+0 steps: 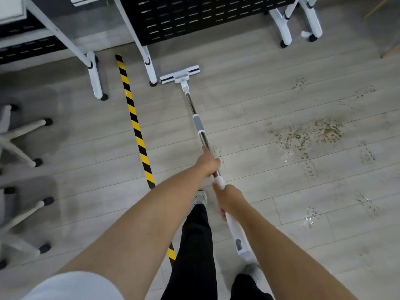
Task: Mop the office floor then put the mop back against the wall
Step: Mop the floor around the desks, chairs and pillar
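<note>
1. Two chair bases, white with black castors, stand well left of the striped tape.
2. One white bench leg stands just left of the tape's far end, another just right of it.
3. The tape, yellow and black, runs along the grey plank floor towards the person's feet.
4. The mop is right of the tape. Its flat head lies on the floor just beside the second bench leg, and its shaft slants back to the person.
5. The left hand, right of the tape, has its fingers clamped round the metal shaft.
6. The right hand, just behind it, has its fingers wrapped round the white grip.
7. Muddy stains and shoe prints lie well right of the tape.
</note>
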### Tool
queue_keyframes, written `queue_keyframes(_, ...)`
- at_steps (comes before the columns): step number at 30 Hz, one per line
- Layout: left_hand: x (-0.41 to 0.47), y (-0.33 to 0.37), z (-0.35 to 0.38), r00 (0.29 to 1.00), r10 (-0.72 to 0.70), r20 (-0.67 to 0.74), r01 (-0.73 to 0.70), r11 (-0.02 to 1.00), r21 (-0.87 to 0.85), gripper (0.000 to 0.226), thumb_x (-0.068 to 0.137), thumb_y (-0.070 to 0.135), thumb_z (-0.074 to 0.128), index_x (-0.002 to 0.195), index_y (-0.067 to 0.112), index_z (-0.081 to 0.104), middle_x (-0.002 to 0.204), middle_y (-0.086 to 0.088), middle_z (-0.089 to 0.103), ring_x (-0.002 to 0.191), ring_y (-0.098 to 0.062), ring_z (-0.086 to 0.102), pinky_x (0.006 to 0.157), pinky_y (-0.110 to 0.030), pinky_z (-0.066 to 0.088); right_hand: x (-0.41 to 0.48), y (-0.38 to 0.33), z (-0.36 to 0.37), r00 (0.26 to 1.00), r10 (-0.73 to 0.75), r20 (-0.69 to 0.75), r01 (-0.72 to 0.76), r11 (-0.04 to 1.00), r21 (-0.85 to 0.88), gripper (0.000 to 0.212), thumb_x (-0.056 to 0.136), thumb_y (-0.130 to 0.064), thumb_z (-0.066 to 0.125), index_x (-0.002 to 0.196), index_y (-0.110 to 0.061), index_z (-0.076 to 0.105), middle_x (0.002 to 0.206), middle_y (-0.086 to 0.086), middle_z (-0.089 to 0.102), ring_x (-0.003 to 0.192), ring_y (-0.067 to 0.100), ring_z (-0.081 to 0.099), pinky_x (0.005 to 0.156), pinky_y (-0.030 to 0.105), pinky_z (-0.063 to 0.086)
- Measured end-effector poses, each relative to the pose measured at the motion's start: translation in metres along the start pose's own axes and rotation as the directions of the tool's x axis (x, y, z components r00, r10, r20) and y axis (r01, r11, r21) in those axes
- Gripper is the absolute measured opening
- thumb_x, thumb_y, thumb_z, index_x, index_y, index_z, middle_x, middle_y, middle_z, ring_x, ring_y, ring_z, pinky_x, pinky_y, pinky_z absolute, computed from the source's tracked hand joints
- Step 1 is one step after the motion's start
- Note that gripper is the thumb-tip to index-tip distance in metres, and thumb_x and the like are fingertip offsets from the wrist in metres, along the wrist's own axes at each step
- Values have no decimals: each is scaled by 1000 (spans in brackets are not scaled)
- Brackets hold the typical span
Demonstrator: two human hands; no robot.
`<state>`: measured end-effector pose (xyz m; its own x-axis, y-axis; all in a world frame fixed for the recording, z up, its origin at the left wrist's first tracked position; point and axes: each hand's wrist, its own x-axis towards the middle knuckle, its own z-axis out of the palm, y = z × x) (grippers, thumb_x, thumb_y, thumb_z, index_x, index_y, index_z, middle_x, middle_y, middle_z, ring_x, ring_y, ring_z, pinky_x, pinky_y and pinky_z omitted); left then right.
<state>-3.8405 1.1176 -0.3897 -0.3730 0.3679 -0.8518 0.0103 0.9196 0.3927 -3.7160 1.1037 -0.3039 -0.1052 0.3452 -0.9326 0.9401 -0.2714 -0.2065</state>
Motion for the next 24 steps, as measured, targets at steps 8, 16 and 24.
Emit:
queue_keyframes(8, -66, -47, 109, 1000, -8, -28, 8, 1000, 12, 74, 99, 24, 51, 158, 26, 6, 111, -10, 62, 87, -24, 64, 62, -34, 56, -23, 127, 6, 998, 51, 41, -46, 992, -116, 53, 103, -51, 34, 97, -5, 60, 69, 11, 66, 61, 28, 69, 74, 36, 62)
queue_keyframes(16, -186, -98, 253, 1000, -1, -23, -1, 997, -80, 48, 92, 22, 54, 137, 17, 37, 101, -14, 65, 81, -26, 64, 73, -38, 57, -105, 304, -13, 996, -47, 80, 57, 991, -125, 52, 106, -48, 30, 106, -5, 59, 56, 7, 60, 39, 18, 55, 52, 28, 46)
queue_keyframes(24, -244, -121, 302, 998, -3, -56, 4, 1000, 24, 61, 92, 16, 55, 148, 12, 31, 108, -12, 62, 80, -24, 63, 56, -30, 51, -164, 399, -8, 987, -99, 126, 97, 995, 21, 27, 91, -12, 52, 118, -8, 48, 81, 10, 66, 49, 18, 61, 44, 27, 52)
